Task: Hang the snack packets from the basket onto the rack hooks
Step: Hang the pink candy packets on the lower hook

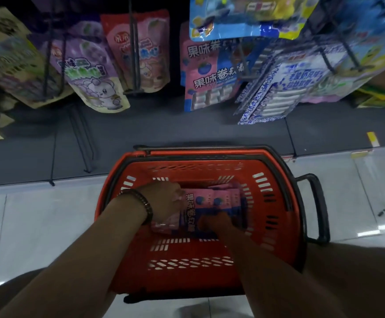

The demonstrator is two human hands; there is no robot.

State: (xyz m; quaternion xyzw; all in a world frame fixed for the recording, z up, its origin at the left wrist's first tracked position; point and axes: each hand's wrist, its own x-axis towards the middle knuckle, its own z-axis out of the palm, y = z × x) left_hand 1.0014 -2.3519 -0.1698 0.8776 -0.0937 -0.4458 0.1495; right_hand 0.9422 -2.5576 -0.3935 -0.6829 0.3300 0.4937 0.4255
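On the pale tiled floor (38, 214) of a dim shop aisle, a red basket (278, 180) with slotted walls stands just before the dark base shelf (164, 131) of a display rack. Above that shelf, metal hooks (133, 53) carry hanging bags: a purple pouch (90, 72), a pink one beside it and, further right, pink-and-blue packs (207, 76).

The snack packets (200, 203) lie flat at the bottom of the basket in an overlapping stack. They are pink with dark blue panels, white lettering and a round blue fruit mark, the same print as the pink-and-blue packs above. Their line of lettering runs from the far wall toward the person, so they lie turned sideways, long axis across the basket — which end carries the hang hole cannot be told.

The left hand (164, 203), with a dark bead bracelet (141, 203) on its wrist, has its fingers curled over the stack's left edge. The right hand (212, 222) rests on the near edge — too dark and blurred to tell how its fingers lie.
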